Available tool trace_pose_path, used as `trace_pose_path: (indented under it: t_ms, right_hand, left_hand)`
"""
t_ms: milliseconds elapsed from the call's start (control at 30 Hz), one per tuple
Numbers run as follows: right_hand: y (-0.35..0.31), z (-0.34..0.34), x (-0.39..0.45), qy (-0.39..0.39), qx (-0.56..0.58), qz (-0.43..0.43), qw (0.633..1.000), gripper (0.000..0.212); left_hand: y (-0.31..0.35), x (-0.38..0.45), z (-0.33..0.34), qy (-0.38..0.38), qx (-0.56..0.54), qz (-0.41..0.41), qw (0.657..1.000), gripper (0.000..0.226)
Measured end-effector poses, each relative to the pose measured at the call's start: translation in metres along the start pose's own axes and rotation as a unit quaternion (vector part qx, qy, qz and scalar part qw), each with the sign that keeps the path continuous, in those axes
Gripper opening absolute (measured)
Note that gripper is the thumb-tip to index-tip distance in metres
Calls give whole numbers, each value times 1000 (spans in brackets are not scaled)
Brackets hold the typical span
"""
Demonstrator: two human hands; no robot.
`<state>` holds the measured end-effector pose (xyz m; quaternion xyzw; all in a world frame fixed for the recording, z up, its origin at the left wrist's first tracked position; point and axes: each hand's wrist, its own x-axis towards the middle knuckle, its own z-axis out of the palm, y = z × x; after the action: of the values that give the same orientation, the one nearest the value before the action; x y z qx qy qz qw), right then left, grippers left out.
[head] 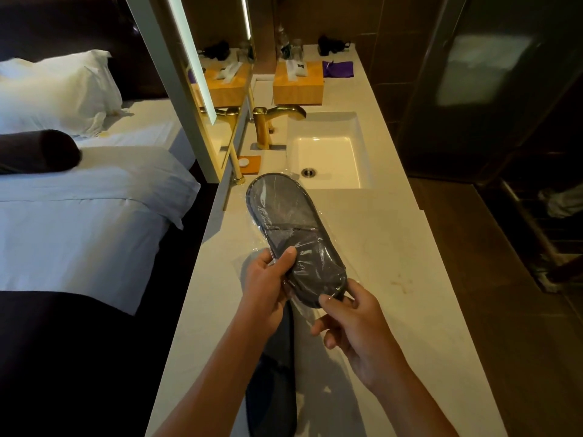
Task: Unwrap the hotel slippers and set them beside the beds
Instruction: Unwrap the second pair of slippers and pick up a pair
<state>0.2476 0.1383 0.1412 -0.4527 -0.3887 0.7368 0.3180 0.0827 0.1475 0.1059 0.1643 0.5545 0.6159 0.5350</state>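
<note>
A pair of dark grey hotel slippers in clear plastic wrap [285, 225] is held above the pale marble vanity counter [378, 247], its toe end pointing toward the sink. My left hand [268, 285] grips the wrapped pair at its near left side, thumb on top. My right hand [350, 316] pinches the near end of the wrap between thumb and fingers. Another dark slipper [274, 389] lies on the counter beneath my left forearm, partly hidden. The bed [79, 222] with white sheets stands to the left.
A white sink basin [328, 159] with a gold faucet [268, 121] is set in the counter ahead. Behind it are a wooden tissue box [298, 86], a purple cloth [337, 69] and glasses. A framed mirror [195, 74] divides counter from bed. Dark floor lies to the right.
</note>
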Motion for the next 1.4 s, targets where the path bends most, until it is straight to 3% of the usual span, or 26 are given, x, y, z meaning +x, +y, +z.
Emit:
trace_pose_path:
  t_ms: [200,333,567,667,767,900,967,1067,1267,1400]
  right_hand:
    - [2,-2,11,61,13,-10,998,10]
    - [8,-11,13,89,-26,-18,996,9]
    - [24,-34,4,109,-34,-4,993,9]
    - [33,-50,0,126,-32,12,991,15]
    - [42,-70,-2,135,-27,32,990,37]
    - [43,-85,3,92,-20,80,992,59]
    - [36,-85,10,92,-29,81,992,56]
    - [21,-80,25,132,-34,59,989,30]
    - [13,-83,33,132,-1,53,990,34]
    - [13,-91,42,121,17,68,990,49]
  left_hand:
    - [-7,7,9,-18,10,-14,1000,29]
    - [-5,22,22,11,-12,-40,999,23]
    - [14,58,53,29,-38,-84,995,36]
    - [21,79,62,35,-40,-77,996,37]
    - [22,98,72,41,-32,-82,995,31]
    - [17,117,89,4,-15,-93,996,30]
    - [11,123,98,-8,0,-99,995,33]
    - [2,130,108,-33,19,-93,995,15]
    - [18,167,119,12,45,-73,996,13]
    - [22,182,120,15,9,-108,994,14]
